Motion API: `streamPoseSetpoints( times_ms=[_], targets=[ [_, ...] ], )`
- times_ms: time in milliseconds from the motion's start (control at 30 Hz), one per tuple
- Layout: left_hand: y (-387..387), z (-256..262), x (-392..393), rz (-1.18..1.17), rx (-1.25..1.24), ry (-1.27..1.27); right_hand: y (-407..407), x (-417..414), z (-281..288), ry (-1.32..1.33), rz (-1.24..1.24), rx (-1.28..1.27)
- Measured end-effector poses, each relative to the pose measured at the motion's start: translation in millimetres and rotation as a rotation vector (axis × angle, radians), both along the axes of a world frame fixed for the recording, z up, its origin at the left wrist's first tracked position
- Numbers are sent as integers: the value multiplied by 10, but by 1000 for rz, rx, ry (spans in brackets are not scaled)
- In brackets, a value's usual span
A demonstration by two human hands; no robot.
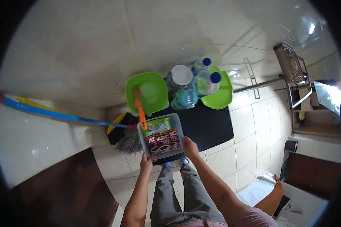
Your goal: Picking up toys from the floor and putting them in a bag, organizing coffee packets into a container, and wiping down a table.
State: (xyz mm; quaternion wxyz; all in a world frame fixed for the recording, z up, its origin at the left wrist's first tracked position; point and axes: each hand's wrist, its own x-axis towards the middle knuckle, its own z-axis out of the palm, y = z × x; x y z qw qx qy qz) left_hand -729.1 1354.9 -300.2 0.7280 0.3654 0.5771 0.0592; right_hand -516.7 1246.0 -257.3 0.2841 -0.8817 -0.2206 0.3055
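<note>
A translucent plastic box (179,124) is between my hands, over the near left part of a black tabletop (209,124). My left hand (147,163) grips its near left corner, thumb on the rim. On the right side, my right hand (190,147) holds the wall. Inside lie brown-red ABC coffee sachets (163,142) and a green packet (157,126). I cannot tell whether the box touches the tabletop. Just beyond it stands a green plastic basin (156,82); an orange-handled utensil (139,109) and a green utensil (146,106) lean out over its near rim.
Right of the basin stand a white-lidded jar (182,75), teal cups (183,99), and blue-capped bottles (207,82). A green tray (223,96) is behind them. At left, a blue-handled mop (62,115) leans near the table. A metal rack (299,96) stands at right.
</note>
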Motion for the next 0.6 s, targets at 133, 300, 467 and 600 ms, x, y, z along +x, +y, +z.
streamPoseSetpoints(
  times_ms=[133, 300, 467, 600],
  targets=[
    [48, -333, -116, 60, -70, -53, 38, 21, 133, 58, -63, 72],
    [167, -170, -314, 17, 540, 59, 145, 214, 967, 79, -154, 418],
    [-340, 613, 311, -217, 1022, 725, -426, 1263, 1935, -156, -331, 600],
    [-837, 847, 752, -318, 1248, 612, -1026, 2159, 2758, -306, -428, 761]
  ],
)
